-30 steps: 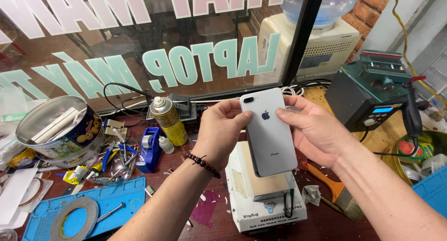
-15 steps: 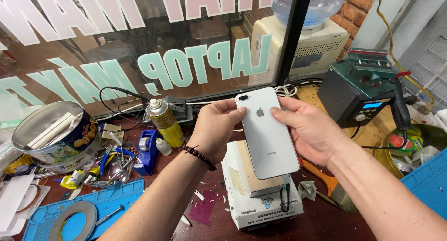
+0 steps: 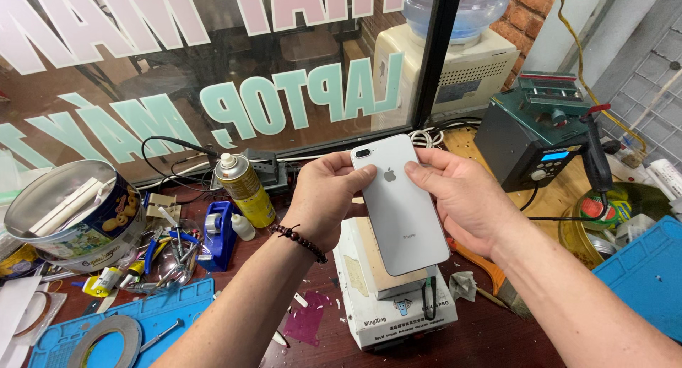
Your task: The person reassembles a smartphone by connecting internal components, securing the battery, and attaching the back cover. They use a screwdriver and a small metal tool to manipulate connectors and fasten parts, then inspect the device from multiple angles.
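Note:
A white smartphone (image 3: 399,204) with a dual rear camera is held back side up over the bench, tilted a little. My left hand (image 3: 327,197) grips its left edge, thumb near the camera, with a dark bead bracelet on the wrist. My right hand (image 3: 465,197) holds the right edge, fingers curled on the top right corner. Directly under the phone stands a small white box-shaped heating machine (image 3: 391,307) with a tan pad on top.
A yellow spray can (image 3: 245,190), a blue tape dispenser (image 3: 217,229) and a round tin (image 3: 71,215) stand at left above a blue work mat (image 3: 142,325) with a tape roll (image 3: 106,339). A soldering station (image 3: 536,137) sits at right, another blue mat (image 3: 650,268) beside it.
The phone and both hands have stayed together, shifting slightly in the view as the head moved; the grip looks the same.

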`<action>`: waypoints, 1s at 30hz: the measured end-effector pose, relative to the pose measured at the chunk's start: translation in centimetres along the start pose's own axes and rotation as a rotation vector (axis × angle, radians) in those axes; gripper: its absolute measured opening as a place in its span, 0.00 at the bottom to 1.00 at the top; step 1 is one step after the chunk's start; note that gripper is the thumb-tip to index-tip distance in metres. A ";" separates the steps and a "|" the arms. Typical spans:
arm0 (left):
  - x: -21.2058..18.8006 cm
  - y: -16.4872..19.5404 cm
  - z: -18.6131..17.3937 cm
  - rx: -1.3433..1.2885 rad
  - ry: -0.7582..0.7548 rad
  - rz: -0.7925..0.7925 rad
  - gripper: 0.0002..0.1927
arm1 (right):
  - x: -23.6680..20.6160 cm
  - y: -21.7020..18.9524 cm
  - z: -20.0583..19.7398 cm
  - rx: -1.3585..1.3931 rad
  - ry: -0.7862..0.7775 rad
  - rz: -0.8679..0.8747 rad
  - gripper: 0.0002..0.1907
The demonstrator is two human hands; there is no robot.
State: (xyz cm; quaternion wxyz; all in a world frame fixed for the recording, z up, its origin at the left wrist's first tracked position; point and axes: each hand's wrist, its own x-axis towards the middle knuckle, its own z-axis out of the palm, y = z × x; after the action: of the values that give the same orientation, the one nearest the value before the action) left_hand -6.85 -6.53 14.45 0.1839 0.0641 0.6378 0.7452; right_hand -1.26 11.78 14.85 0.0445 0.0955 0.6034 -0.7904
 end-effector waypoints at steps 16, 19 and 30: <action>0.2 0.1 0.5 -0.013 0.014 0.047 0.12 | 0.9 0.9 -1.3 -0.025 -0.038 -0.072 0.23; 0.1 0.2 0.4 0.038 -0.009 0.078 0.13 | 1.0 1.1 -1.7 0.021 -0.061 -0.089 0.24; 0.8 -0.4 0.5 0.004 -0.030 0.018 0.13 | 1.4 1.3 -1.6 0.007 0.014 -0.038 0.21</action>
State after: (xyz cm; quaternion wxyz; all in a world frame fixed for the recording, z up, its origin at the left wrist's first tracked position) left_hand -7.37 -5.69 14.03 0.1865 0.0813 0.6359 0.7445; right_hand -2.27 13.04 12.88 0.0246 0.0897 0.6026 -0.7926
